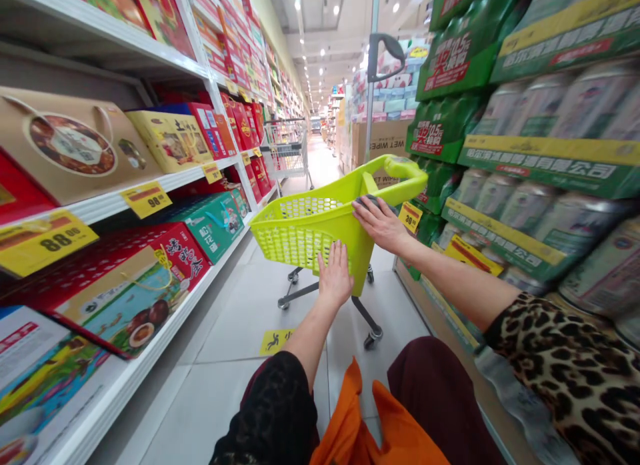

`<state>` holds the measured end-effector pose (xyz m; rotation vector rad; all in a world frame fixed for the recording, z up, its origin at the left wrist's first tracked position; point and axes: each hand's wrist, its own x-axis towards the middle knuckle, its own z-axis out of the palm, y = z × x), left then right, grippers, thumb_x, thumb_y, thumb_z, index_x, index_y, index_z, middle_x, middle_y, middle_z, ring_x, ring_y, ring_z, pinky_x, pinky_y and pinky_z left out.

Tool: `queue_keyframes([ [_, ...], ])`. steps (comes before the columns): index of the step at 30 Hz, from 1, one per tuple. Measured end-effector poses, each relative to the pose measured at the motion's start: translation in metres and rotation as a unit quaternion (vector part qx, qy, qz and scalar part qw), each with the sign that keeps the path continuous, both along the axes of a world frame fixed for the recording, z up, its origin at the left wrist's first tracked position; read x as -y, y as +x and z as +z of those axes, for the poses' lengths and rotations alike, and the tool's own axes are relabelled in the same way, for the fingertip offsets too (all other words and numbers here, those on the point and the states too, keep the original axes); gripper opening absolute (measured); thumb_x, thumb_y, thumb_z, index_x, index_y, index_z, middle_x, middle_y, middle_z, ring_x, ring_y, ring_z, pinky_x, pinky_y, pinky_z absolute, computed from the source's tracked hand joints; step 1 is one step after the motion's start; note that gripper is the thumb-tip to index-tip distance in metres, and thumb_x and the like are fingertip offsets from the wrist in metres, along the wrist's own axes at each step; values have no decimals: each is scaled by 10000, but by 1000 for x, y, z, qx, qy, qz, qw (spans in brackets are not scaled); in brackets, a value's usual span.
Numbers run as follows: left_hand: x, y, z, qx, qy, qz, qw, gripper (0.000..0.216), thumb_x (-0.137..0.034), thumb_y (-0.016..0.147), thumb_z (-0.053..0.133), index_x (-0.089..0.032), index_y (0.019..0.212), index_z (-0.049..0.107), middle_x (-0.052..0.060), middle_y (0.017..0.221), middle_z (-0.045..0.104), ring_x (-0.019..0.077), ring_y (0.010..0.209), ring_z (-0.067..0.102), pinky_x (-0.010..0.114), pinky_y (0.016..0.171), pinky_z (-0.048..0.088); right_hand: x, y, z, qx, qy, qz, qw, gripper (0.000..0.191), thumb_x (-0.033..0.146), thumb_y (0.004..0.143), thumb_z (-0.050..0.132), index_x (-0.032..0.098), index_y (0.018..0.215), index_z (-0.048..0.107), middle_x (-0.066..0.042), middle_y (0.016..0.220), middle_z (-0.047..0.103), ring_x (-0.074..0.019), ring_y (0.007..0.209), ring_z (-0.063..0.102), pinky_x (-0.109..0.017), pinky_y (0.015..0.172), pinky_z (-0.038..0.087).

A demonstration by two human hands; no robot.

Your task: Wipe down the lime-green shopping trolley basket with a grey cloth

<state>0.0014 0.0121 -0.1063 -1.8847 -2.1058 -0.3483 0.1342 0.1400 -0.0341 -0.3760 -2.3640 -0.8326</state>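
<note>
Left hand [336, 276] low, fingers straight against cart [361, 261], right hand [381, 225] higher, fingers extended, perhaps holding dark cloth [369, 201]

1. Bright, cool-white light falls from small round white ceiling lamps [336, 10] in rows.
2. The pale grey tiled floor [225, 318] washes out to near-white down the aisle.
3. Shadow gathers under the white metal shelves [140, 368].
4. Silver-and-green drink cans [580, 101] stretch and smear toward the right edge.
5. The lime-green perforated plastic basket [300, 218] near the centre looks sharper.
</note>
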Motion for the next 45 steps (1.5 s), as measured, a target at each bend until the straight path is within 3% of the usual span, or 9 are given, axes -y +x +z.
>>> queue_keyframes([
  [4, -5, 4, 2, 1, 12, 10, 1000, 714, -307, 787, 427, -91, 1419, 175, 103, 1512, 131, 218, 1396, 88, 527, 1109, 106, -4, -1, 2, -9, 22, -7, 1000, 426, 81, 878, 378, 99, 1296, 456, -130, 1398, 404, -293, 1338, 257, -541, 1054, 259],
  [9, -5, 10, 2, 1, 16, 2, 1000, 706, -307, 790, 427, -89, 1417, 186, 112, 1505, 155, 217, 1392, 114, 525, 1107, 122, -2, 4, -52, 37, 29, -1, 999, 426, 64, 843, 406, 94, 1257, 500, -122, 1382, 430, -282, 1308, 323, -498, 1034, 308],
  [12, -3, 12, 2, 2, 11, 1, 1000, 698, -306, 794, 428, -87, 1414, 195, 112, 1504, 155, 223, 1390, 125, 526, 1105, 127, 1, 7, -66, 53, 17, 5, 998, 425, 65, 832, 416, 85, 1246, 509, -140, 1372, 439, -271, 1301, 339, -490, 1026, 319],
  [19, -4, 15, 5, 25, 9, 13, 1000, 727, -324, 797, 451, -88, 1422, 164, 115, 1509, 132, 233, 1395, 95, 528, 1105, 117, -1, 5, -15, -8, -15, -15, 1000, 454, 76, 874, 367, 117, 1322, 429, -123, 1425, 359, -272, 1355, 220, -525, 1073, 221],
  [22, -4, 17, 6, 28, 17, 9, 999, 733, -323, 796, 455, -95, 1425, 156, 111, 1510, 134, 228, 1395, 96, 523, 1108, 113, -4, 4, -11, -30, -34, -26, 999, 451, 73, 878, 356, 107, 1323, 423, -139, 1421, 359, -268, 1362, 198, -548, 1065, 220],
  [33, -2, 14, -9, 13, 3, 8, 1000, 714, -312, 777, 451, -120, 1419, 205, 111, 1500, 175, 243, 1388, 131, 528, 1101, 152, 3, 6, -93, 75, -2, 8, 997, 390, 73, 818, 457, 78, 1197, 548, -143, 1340, 476, -272, 1275, 381, -481, 995, 373],
  [36, -6, 14, -8, 16, 13, 9, 1000, 709, -302, 773, 462, -135, 1417, 218, 106, 1497, 186, 237, 1386, 144, 520, 1103, 154, 0, 7, -76, 77, 3, 16, 997, 411, 67, 817, 449, 93, 1218, 535, -139, 1346, 471, -257, 1283, 372, -466, 1006, 365],
  [41, -9, 17, 2, 28, 33, 10, 999, 708, -307, 783, 461, -134, 1420, 206, 95, 1500, 184, 220, 1390, 129, 511, 1110, 143, -11, 9, -16, -17, 14, -29, 999, 454, 48, 846, 380, 118, 1284, 475, -133, 1398, 404, -264, 1333, 279, -500, 1048, 284],
  [45, -8, 14, 7, 34, 38, 12, 999, 707, -303, 784, 453, -114, 1419, 205, 101, 1498, 187, 222, 1388, 136, 513, 1113, 137, -12, 7, -14, -19, 12, -36, 999, 452, 39, 843, 378, 110, 1277, 481, -133, 1395, 407, -275, 1332, 279, -504, 1043, 294],
])
